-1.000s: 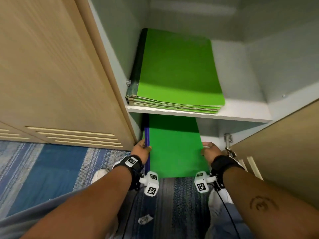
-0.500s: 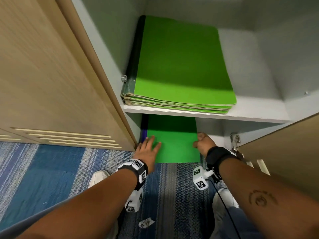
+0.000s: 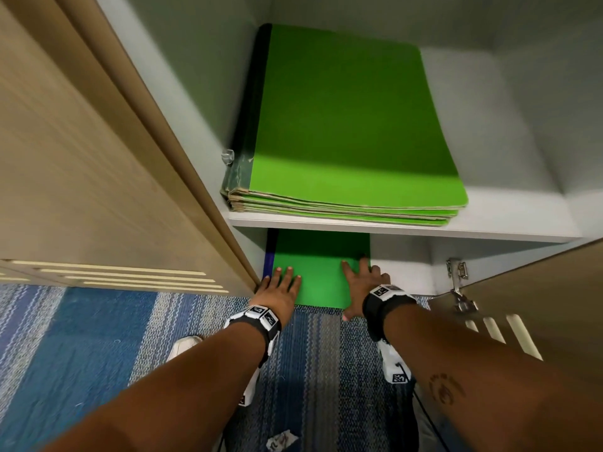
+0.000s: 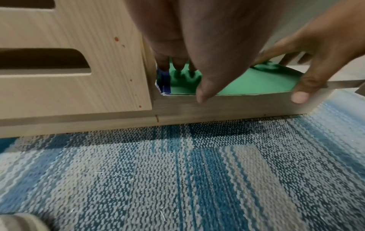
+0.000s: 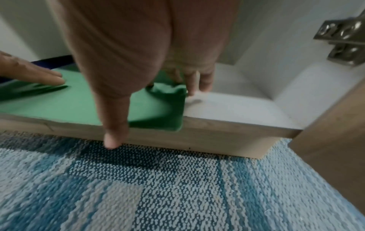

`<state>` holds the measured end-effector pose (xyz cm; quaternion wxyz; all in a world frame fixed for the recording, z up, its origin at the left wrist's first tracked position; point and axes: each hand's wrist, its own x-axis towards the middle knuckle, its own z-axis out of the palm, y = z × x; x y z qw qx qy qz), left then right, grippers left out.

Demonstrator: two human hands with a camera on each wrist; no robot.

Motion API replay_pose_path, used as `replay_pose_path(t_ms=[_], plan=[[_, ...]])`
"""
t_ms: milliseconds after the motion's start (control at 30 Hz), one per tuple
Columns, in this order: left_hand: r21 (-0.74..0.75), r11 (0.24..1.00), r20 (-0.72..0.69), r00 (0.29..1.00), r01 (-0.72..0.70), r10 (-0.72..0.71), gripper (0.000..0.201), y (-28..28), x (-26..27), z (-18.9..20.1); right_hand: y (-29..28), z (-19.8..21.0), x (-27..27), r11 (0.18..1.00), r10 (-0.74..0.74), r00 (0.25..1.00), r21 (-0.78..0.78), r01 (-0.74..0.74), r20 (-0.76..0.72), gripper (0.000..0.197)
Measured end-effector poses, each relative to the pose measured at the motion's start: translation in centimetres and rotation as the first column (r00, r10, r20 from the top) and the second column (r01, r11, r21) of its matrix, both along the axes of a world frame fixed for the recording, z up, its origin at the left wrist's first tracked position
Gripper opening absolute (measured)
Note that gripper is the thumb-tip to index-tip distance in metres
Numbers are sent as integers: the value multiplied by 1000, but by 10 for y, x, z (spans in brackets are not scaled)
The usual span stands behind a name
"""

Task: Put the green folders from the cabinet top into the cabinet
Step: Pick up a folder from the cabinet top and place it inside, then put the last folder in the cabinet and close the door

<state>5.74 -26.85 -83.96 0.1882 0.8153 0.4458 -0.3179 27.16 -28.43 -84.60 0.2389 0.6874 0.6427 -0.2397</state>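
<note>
Presently, hands: left hand (image 3: 277, 293) and right hand (image 3: 363, 288) flat, fingers spread, pressing the green folder (image 3: 321, 272).
Risk: near edge apparently overhangs cabinet floor (image 5: 227, 109); door may catch it.

Wrists: black straps (image 3: 381, 305), each carrying white blocks (image 3: 257, 316) printed with black square markers.
Right forearm: dark tattoo (image 3: 443, 388); thin black cable (image 3: 424, 409) trailing below.
Arms: bare, no sleeves.

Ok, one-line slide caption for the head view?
Both hands, left and right, press a green folder flat on the cabinet's bottom shelf.
</note>
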Motion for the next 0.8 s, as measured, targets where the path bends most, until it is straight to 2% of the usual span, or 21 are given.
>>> replay_pose_path(t_ms=[100,200,533,667,800], plan=[[11,1000,14,1000,-3,3,90,-5,1,3,6,-2,-7,997,52,997,53,-56,63,109],[30,999,42,999,-24,23,89,-6,1,3,13,-3,-14,995,80,996,56,-82,37,90],[40,997,80,995,-63,59,83,-24,-4,10,24,-2,-13,998,65,998,10,-65,11,92],[54,997,111,993,-52,46,81,-27,-7,29,20,26,-16,986,147,988,77,-150,47,92],[119,991,203,979,-58,33,80,-23,-2,78,14,88,-30,976,152,988,160,-148,-11,57]])
